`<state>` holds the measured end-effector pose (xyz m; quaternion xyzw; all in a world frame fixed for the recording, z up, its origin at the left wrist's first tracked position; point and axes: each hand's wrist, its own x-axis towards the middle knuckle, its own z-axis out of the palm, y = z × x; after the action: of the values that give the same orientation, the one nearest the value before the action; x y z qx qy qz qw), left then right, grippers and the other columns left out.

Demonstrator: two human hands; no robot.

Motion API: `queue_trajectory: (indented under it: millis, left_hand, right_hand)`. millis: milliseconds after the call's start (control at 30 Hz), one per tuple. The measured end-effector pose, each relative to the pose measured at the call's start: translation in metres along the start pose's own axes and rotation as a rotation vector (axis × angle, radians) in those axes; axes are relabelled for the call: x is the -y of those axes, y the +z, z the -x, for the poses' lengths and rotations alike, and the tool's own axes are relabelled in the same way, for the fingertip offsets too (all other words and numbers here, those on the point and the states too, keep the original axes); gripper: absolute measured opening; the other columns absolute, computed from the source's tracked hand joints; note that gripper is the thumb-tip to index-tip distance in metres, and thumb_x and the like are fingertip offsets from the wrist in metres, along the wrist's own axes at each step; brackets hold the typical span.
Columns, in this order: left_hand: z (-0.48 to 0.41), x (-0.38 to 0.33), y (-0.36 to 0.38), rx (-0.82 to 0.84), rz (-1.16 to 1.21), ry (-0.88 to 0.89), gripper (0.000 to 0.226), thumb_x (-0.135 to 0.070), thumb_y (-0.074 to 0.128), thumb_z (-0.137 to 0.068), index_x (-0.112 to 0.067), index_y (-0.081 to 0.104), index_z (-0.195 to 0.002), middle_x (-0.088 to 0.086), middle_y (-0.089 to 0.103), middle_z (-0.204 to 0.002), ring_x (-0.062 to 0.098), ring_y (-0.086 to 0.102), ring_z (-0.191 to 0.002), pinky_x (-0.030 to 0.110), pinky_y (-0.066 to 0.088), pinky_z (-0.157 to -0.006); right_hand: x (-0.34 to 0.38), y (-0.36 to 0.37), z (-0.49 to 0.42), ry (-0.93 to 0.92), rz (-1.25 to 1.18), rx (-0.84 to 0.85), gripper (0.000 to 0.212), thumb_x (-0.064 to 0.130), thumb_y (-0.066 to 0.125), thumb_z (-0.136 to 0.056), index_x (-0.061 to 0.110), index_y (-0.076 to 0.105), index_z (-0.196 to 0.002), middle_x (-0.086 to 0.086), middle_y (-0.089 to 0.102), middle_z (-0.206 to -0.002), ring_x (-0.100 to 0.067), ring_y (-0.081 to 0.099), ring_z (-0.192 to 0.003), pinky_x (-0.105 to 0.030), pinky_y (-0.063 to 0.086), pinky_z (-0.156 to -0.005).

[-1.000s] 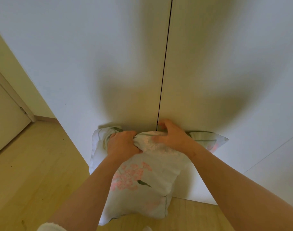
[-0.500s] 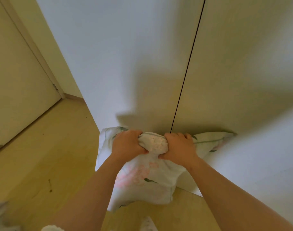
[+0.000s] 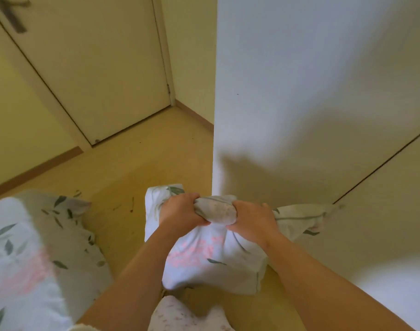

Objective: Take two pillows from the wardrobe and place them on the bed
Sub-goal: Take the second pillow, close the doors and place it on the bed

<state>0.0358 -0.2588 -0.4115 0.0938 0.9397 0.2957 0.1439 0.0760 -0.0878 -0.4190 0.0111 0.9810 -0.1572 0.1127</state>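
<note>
well, pillow (image 3: 216, 266) outside closed wardrobe (image 3: 311, 91)

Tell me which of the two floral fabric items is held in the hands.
The floral pillow by the wardrobe: left hand and right hand grip its bunched top. The floral bedding at lower left lies untouched.

Soft printed-cloth pillow (image 3: 211, 256), matt wardrobe (image 3: 311, 91)

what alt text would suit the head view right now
A left hand and right hand grip the bunched top of a floral pillow above a wooden floor. White wardrobe doors stand shut at right; floral bedding lies lower left, a closed door beyond.
</note>
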Motion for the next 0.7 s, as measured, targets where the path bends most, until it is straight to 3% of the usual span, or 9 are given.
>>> queue_trajectory:
  millis: [233,400,567,700]
  left_hand:
    - [-0.041,0.075,-0.063,-0.090,0.044,-0.092,0.043,-0.029,0.080,-0.057,-0.028,0.037,-0.054,-0.011,0.045,-0.053,0.019,0.052,-0.064,0.027,0.032,-0.054]
    - [-0.068,0.145,-0.123,-0.154,0.058,-0.167,0.046,-0.032,0.081,-0.057,-0.027,0.035,-0.054,-0.011,0.043,-0.051,0.015,0.047,-0.058,0.024,0.028,-0.048]
    - [-0.091,0.205,-0.183,-0.256,0.016,-0.219,0.047,-0.034,0.078,-0.061,-0.028,0.031,-0.055,-0.011,0.039,-0.048,0.010,0.039,-0.049,0.024,0.022,-0.044]
    - [-0.107,0.243,-0.220,-0.363,-0.003,-0.291,0.043,-0.033,0.072,-0.063,-0.027,0.031,-0.055,-0.009,0.041,-0.048,0.019,0.046,-0.054,0.023,0.023,-0.045]
  right_hand:
    - [0.081,0.008,-0.088,-0.096,0.038,0.035,0.021,0.037,0.055,-0.079,0.022,0.053,-0.094,-0.001,0.067,-0.102,-0.029,0.062,-0.094,-0.037,0.035,-0.081]
    - [0.158,0.015,-0.150,-0.184,-0.013,0.029,0.019,0.035,0.059,-0.078,0.018,0.053,-0.087,-0.002,0.069,-0.092,-0.028,0.063,-0.087,-0.035,0.039,-0.079]
    - [0.236,0.021,-0.213,-0.286,0.016,0.014,0.020,0.036,0.060,-0.079,0.022,0.047,-0.081,-0.002,0.069,-0.090,-0.028,0.062,-0.087,-0.035,0.029,-0.076]
    - [0.288,0.026,-0.260,-0.359,0.014,-0.003,0.020,0.035,0.059,-0.078,0.023,0.043,-0.074,-0.001,0.068,-0.084,-0.029,0.062,-0.082,-0.035,0.027,-0.072]
